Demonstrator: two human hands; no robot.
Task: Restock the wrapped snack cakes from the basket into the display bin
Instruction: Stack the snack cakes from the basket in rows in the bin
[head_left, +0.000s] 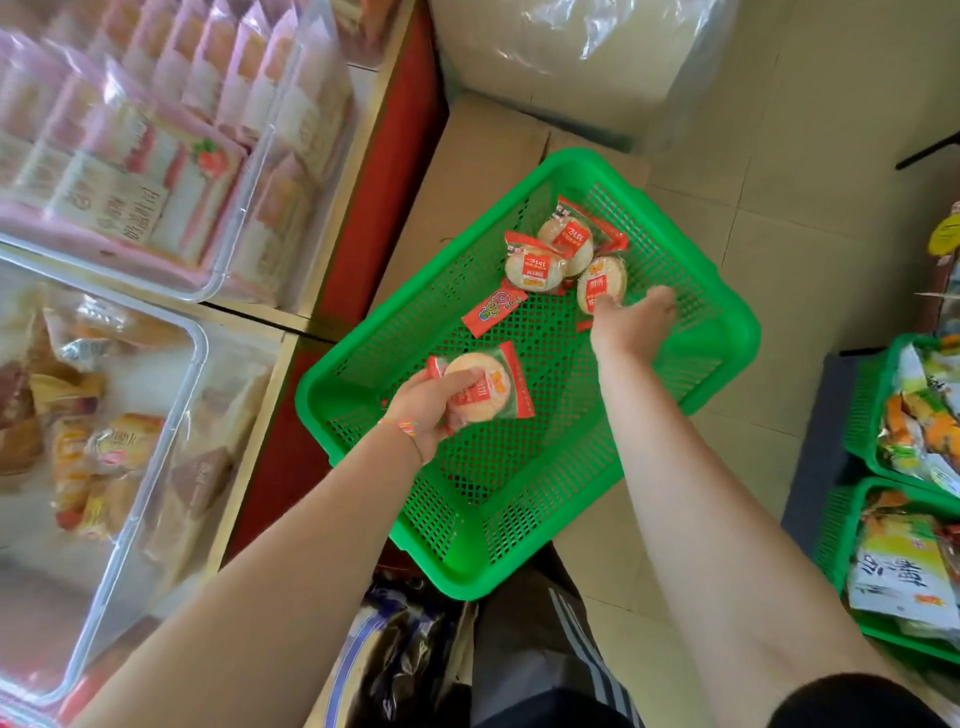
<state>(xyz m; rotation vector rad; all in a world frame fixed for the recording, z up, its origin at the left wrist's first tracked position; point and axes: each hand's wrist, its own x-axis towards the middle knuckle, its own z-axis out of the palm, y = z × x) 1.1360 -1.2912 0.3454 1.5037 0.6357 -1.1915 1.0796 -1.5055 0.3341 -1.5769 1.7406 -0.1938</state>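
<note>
Basket: one green mesh basket (545, 493), tilted, resting on cardboard boxes (467, 171) beside the display counter.
Snack cakes, count: four round wrapped cakes seen. Three lie clustered at the basket's far end: far cake (569, 236), middle cake (535, 267), right cake (602, 283). The fourth, held cake (485, 387), is in a hand above the basket floor.
Other item in basket: one flat red packet (491, 307), lying apart from the cluster, near the middle.
Left hand (423, 413): fingers curled round the held cake, gripping it by its left side; cake lifted just clear of the mesh. A multicoloured bracelet (402, 427) sits at the wrist.
Right hand (631, 325): arm stretched long across the basket, palm down, fingers spread loosely, reaching to the right cake. Fingertips appear to touch its wrapper, though the blur leaves contact uncertain; nothing gripped.
Display bins: two clear plastic bins on the counter at left; near bin (171, 415) holds mixed wrapped pastries, far bin (249, 171) holds pink-wrapped rows.
Side baskets: two more green baskets (836, 525) at right, filled with packets.
</note>
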